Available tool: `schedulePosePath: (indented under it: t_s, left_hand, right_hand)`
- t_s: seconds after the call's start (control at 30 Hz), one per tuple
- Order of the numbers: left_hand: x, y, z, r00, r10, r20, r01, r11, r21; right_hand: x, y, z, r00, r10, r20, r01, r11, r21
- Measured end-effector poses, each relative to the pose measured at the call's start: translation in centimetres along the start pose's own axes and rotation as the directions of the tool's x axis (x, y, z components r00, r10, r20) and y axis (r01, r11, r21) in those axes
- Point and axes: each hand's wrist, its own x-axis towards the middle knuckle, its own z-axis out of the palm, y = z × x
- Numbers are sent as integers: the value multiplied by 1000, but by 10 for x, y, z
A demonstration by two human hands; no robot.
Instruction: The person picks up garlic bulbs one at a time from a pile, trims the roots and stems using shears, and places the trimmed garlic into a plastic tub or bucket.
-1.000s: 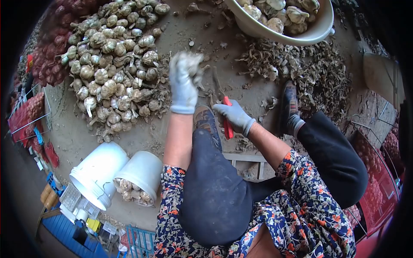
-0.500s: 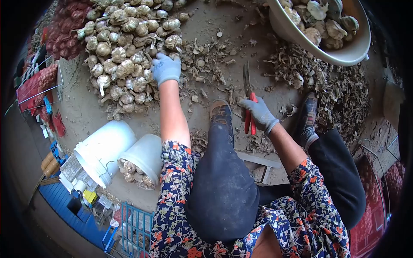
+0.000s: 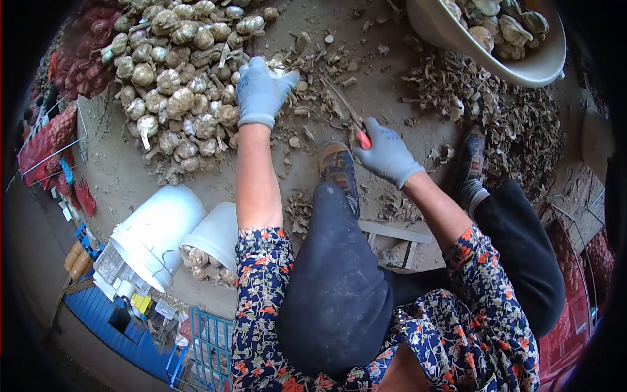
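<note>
Dirt floor point(image 3: 130, 186), garlic pile point(image 3: 176, 98). Your left hand point(image 3: 260, 91) curls round a bulb point(image 3: 281, 65) at the pile's edge; your right hand point(image 3: 386, 155) grips shears point(image 3: 349, 119) beside it. The blades point pileward and could nick that left hand.

garlic bulb point(image 3: 279, 65) pale, at pile point(image 3: 176, 98) edge; shears point(image 3: 348, 116) red-handled, blades angled toward bulb

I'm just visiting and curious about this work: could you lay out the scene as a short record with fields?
Left hand: gloved, on the edge of the garlic pile; grip unclear
Right hand: gloved, holds red-handled shears
Bowl: garlic bulbs inside, upper right
Buckets: two white, tipped over, one holding garlic
Ground: dry trimmings scattered
</note>
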Motion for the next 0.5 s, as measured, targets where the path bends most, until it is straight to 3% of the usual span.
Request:
schedulePosePath:
  t_s: [0.1,0.17,0.37,0.43,0.5]
  left_hand:
    - [-33,16,-18,1000,10,-5,-10,1000,10]
    - [-43,20,-23,998,59,-10,-58,997,54]
    - [-59,32,-33,995,103,-3,-103,992,74]
    - [-60,33,-33,998,62,30,-63,996,56]
    - [-58,21,-20,993,119,-15,-118,990,71]
  right_hand:
    - [0,-17,-1,988,-132,-80,131,991,-15]
    - [-3,-34,-9,995,-97,-30,97,995,-15]
    - [-1,-42,-12,980,-162,-118,146,980,-132]
    - [-2,-43,-15,989,-137,-59,136,990,-34]
    - [-1,-33,-10,988,-140,-65,141,990,9]
